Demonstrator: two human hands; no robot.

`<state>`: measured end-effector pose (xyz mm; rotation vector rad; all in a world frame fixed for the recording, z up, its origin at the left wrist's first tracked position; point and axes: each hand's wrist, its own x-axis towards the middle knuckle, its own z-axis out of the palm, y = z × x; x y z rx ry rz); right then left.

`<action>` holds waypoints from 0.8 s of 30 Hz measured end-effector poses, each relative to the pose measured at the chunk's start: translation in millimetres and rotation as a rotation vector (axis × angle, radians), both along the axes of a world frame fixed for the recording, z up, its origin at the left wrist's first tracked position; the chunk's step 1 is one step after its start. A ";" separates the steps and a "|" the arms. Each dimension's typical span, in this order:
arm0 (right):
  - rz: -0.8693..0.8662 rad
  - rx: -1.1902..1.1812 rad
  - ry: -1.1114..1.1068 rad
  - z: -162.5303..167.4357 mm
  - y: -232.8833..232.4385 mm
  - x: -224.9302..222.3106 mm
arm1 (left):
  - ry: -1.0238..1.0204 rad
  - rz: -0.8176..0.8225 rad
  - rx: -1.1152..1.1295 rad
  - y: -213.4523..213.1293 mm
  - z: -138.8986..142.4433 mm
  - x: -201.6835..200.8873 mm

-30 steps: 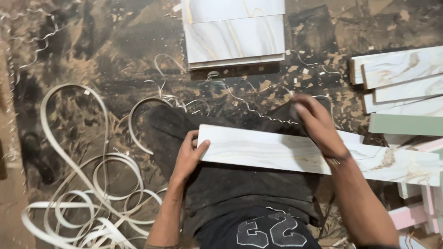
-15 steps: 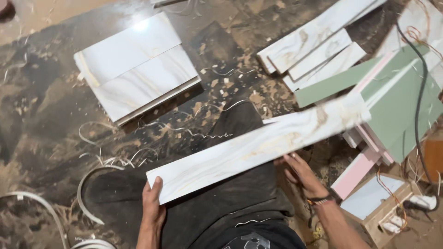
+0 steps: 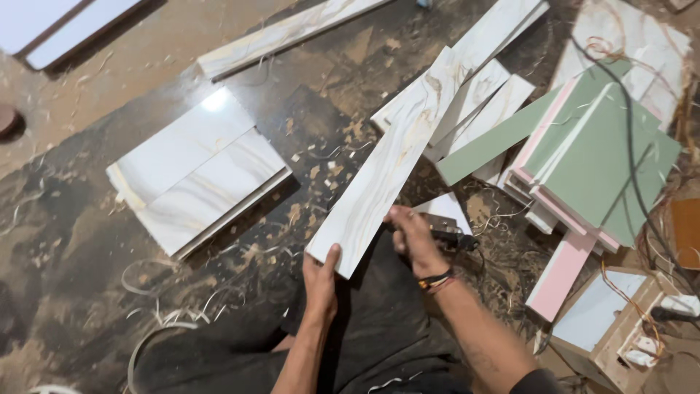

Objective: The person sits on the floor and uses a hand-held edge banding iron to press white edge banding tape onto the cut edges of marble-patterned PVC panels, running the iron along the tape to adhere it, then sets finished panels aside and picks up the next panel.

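We hold the marbled strip (image 3: 408, 157) w/ left hand (image 3: 321, 281) and right hand (image 3: 410, 237), both closed on its near end; far end could dip & knock the stacked panels (image 3: 583, 157).

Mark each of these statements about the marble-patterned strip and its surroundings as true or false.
1. Both hands are on the long marble-patterned strip. True: the left hand is at its near end, the right hand along its edge.
2. The strip lies flat on the floor. False: its near end is lifted in the hands.
3. A stack of marble-patterned panels lies left of the strip. True.
4. The green panels are left of the person. False: they lie to the right.
5. The right wrist is bare. False: it wears a band.
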<state>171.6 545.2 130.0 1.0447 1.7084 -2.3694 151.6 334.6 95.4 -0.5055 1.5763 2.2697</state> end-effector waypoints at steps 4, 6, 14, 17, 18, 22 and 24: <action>-0.025 -0.028 -0.031 -3.3 -2.9 -5.0 | -0.109 -0.167 -0.020 39.5 1.4 -38.3; -0.073 -0.003 -0.063 -5.4 6.4 -12.5 | -0.133 -0.257 0.031 57.3 2.7 -51.4; -0.390 0.031 0.021 -28.7 88.4 -85.3 | 0.071 -0.498 0.049 78.4 -12.1 -46.5; -0.451 -0.022 0.028 -32.5 122.5 -116.4 | 0.078 -0.456 0.001 35.2 -20.5 -29.5; -0.476 -0.078 0.060 -32.7 133.1 -126.2 | 0.067 -0.443 -0.017 18.5 -23.6 -21.6; -0.509 -0.026 0.063 -30.8 176.2 -166.5 | 0.046 -0.454 -0.140 -31.9 -43.0 13.2; -0.408 -0.112 0.098 -30.1 195.1 -177.8 | 0.024 -0.451 -0.160 -48.4 -56.5 26.9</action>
